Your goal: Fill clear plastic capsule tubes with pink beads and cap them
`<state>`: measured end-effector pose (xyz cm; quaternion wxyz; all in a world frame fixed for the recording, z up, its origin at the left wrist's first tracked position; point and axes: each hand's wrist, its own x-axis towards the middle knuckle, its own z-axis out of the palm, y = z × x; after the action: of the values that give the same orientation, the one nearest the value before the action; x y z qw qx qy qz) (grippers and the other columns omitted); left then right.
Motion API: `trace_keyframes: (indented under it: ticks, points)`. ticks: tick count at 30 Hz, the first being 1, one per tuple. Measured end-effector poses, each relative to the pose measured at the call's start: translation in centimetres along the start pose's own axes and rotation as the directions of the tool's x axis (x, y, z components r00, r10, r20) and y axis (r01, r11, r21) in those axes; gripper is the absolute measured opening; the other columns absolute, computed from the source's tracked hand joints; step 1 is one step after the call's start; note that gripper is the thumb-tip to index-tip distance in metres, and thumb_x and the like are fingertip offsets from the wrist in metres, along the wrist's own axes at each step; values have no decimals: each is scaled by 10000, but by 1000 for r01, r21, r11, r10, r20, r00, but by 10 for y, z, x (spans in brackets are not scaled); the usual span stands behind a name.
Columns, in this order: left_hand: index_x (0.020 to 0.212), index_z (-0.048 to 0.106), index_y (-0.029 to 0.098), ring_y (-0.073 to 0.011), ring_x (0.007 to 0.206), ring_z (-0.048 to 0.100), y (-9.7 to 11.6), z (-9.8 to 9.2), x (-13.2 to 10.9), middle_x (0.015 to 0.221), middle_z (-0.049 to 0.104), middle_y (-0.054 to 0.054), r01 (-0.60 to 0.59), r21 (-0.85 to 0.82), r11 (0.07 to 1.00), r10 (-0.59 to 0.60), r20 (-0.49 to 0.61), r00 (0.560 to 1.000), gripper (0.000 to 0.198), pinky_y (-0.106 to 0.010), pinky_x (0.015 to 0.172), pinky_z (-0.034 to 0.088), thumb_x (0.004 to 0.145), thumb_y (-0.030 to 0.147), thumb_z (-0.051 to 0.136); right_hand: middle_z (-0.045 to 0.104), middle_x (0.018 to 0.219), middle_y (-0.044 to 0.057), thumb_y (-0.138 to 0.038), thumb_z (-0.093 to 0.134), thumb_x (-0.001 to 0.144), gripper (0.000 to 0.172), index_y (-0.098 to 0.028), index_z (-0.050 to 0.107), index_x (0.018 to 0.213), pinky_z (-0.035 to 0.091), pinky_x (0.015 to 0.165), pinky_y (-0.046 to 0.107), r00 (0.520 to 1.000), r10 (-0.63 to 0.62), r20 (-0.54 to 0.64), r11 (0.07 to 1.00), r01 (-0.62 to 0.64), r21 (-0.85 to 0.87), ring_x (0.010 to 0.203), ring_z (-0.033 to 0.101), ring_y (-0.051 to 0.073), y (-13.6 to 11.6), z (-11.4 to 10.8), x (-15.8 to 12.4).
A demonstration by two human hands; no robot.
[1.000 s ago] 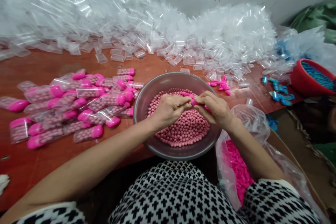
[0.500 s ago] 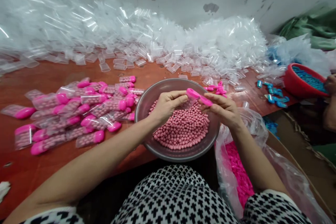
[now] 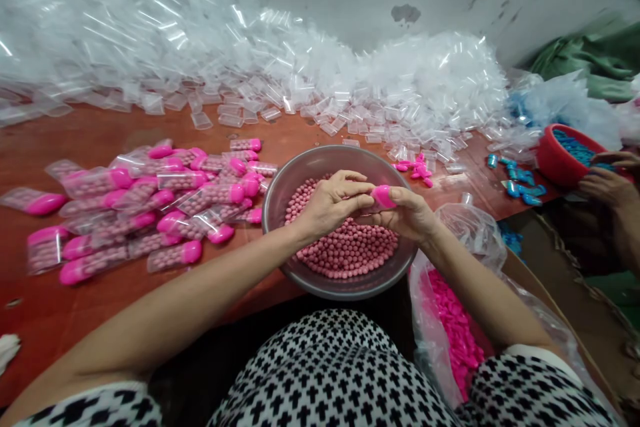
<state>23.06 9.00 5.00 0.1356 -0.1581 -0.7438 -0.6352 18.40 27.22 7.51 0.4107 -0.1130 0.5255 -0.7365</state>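
Over a grey bowl (image 3: 273, 220) of round pink beads (image 3: 345, 255), my two hands meet at a bright pink cap (image 3: 383, 197). My right hand (image 3: 414, 217) grips the cap, its thumb against the cap's side. My left hand (image 3: 333, 205) is closed round the clear plastic tube at the cap's left, which the fingers now mostly hide. Left of the bowl lies a pile of pink-capped tubes filled with beads (image 3: 180, 180). A few loose pink caps (image 3: 419, 167) lie just behind the bowl's right rim.
A large heap of clear tubes (image 3: 280, 60) runs along the wall. An open plastic bag of pink caps (image 3: 455, 333) stands at my right. Farther right are blue caps (image 3: 523, 180), a red bowl (image 3: 550, 163) with blue contents and another person's hands (image 3: 610, 183).
My hands have come together, and the pink cap has turned and now sits at the tube's end between them. The other person's hands have moved over the red bowl.
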Motion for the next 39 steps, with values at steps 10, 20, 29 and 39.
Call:
trace_keyframes:
  ticks: [10, 20, 29, 39]
  points:
    - [958, 809, 221, -234, 1088, 652, 8, -11, 0, 1051, 752, -79, 72, 98, 993, -70, -25, 997, 203, -369, 998, 506, 827, 289, 669, 755, 826, 76, -578, 785, 663, 470, -183, 676, 893, 632, 838, 478, 995, 68, -66, 997, -65, 53, 946, 726, 279, 12, 12, 15]
    - [1015, 775, 203, -296, 1091, 651, 46, -157, -22, 1087, 763, -47, 481, 650, 589, -230, -435, 870, 322, -435, 995, 498, 823, 427, 645, 772, 1009, 77, -481, 791, 778, 359, -206, 741, 1003, 602, 701, 231, 978, -167, -127, 977, 146, -157, 851, 729, 145, -3, -33, 17]
    - [1406, 551, 173, -249, 1244, 590, -86, -115, 125, 1415, 583, -131, -56, 933, 356, -285, 166, 944, 493, -328, 992, 472, 934, 123, 418, 771, 930, 80, -456, 789, 782, 320, -188, 750, 952, 564, 665, 238, 972, -140, -190, 965, 91, -246, 749, 704, 131, 2, -35, 23]
    - [1149, 630, 115, -258, 1096, 587, -161, -90, 209, 1146, 673, -139, -256, 929, 266, -418, 350, 838, 280, -331, 850, 424, 954, 195, 446, 770, 872, 41, -440, 750, 821, 272, -193, 738, 934, 538, 635, 212, 964, -203, -172, 968, 171, -183, 718, 695, 109, -4, -40, 31]
